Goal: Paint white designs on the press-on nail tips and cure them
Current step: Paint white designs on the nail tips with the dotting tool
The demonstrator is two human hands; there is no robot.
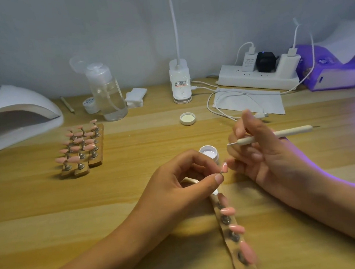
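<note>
We get one view only: head-worn, wide-angle lens. We look forward and down over wooden desk (140, 142), grey wall (53, 27) across top of frame. Hands sit close under us, mid-frame: left hand (177, 184) pinching nail tip (225, 167), right hand (263, 154) gripping dotting tool (284, 132); forearms reach up from bottom corners. Far items small along desk's back edge. Curing lamp (13, 106) cut by left edge, purple tissue pack (327, 74) near right edge.

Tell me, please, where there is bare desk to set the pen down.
Bare wood lies between the racks of nail tips and the loose cap, and at near left, in front of those racks. The back edge is crowded: pump bottle, lamp base, power strip, cable.
</note>
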